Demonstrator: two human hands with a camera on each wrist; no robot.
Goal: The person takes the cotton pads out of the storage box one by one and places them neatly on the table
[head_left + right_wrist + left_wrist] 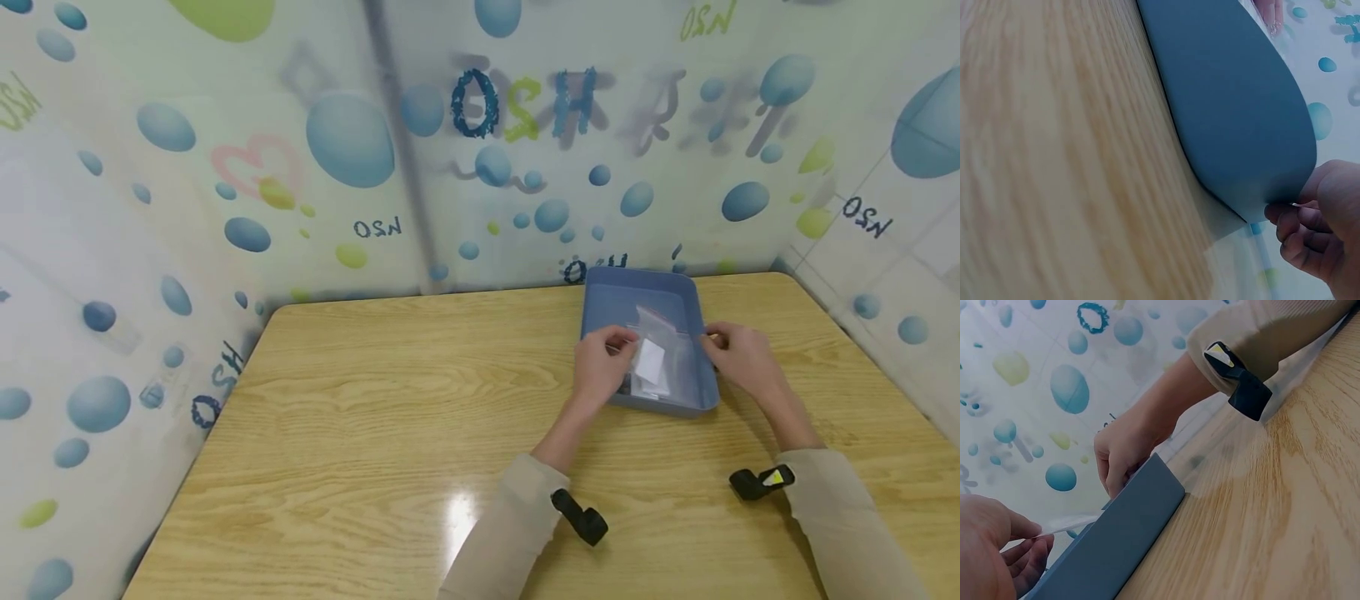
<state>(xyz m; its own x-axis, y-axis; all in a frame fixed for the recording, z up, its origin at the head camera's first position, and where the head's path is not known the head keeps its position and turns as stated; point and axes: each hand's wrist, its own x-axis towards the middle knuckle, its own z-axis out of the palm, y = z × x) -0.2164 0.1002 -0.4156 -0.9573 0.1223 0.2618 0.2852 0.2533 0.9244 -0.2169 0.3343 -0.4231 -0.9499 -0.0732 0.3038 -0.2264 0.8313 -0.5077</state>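
Note:
A blue-grey plastic tray [637,292] stands on the table toward the back right. Inside it lie clear plastic bags [678,367], one with a white card or label [650,362] showing. My left hand [602,367] is over the tray's left side and pinches the edge of a clear plastic bag [1069,522] between thumb and fingers. On the opposite side, my right hand [742,358] grips the tray's right wall, thumb at the rim and fingers curled against the outside, as the right wrist view shows. Something dark near the left hand is mostly hidden.
The wooden table [360,433] reaches to a patterned curtain [337,250] right behind the tray. Black wrist cameras [581,518] sit on both sleeves, the left one low in front of the tray.

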